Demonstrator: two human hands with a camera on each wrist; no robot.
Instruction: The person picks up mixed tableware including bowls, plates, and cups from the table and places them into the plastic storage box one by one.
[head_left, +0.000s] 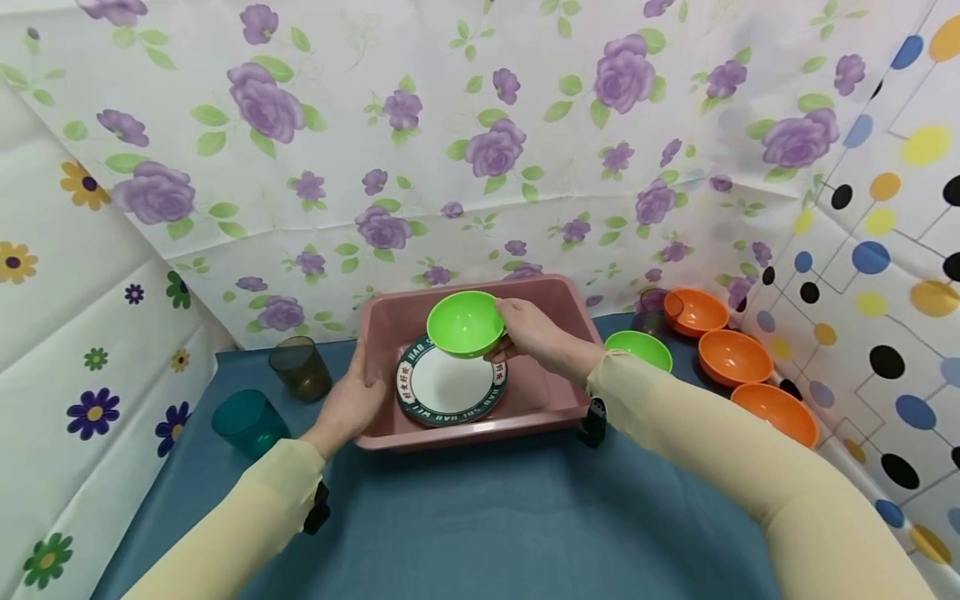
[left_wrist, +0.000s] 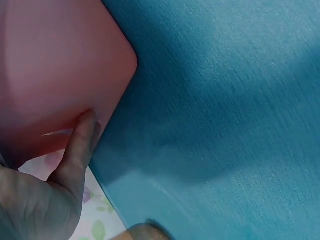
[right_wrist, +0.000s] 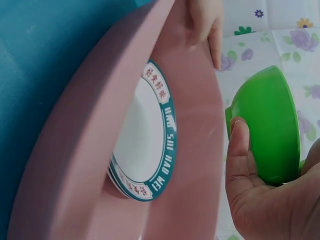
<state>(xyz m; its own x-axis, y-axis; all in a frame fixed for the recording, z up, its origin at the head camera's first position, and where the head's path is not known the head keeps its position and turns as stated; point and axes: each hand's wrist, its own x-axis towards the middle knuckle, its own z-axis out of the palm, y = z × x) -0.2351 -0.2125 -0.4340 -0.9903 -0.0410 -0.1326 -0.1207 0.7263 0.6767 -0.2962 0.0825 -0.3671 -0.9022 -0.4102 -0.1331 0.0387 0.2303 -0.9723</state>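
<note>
My right hand (head_left: 534, 332) holds a light green bowl (head_left: 465, 323) by its right side, above the pink basin (head_left: 480, 435). In the right wrist view the bowl (right_wrist: 270, 120) is tilted, with fingers against its outside and base. White plates with a green lettered rim (head_left: 450, 382) lie stacked inside the basin, partly covered by the bowl in the head view. My left hand (head_left: 348, 407) grips the basin's left wall at the rim. The left wrist view shows a finger of that hand pressed along the basin's outer side (left_wrist: 60, 65).
Left of the basin stand a brown see-through cup (head_left: 302, 371) and a teal cup (head_left: 251, 423). To the right are another green bowl (head_left: 641, 346), a dark purple cup (head_left: 651, 310) and three orange bowls (head_left: 735, 357) in a row. Patterned sheets hang around the blue table (head_left: 487, 517).
</note>
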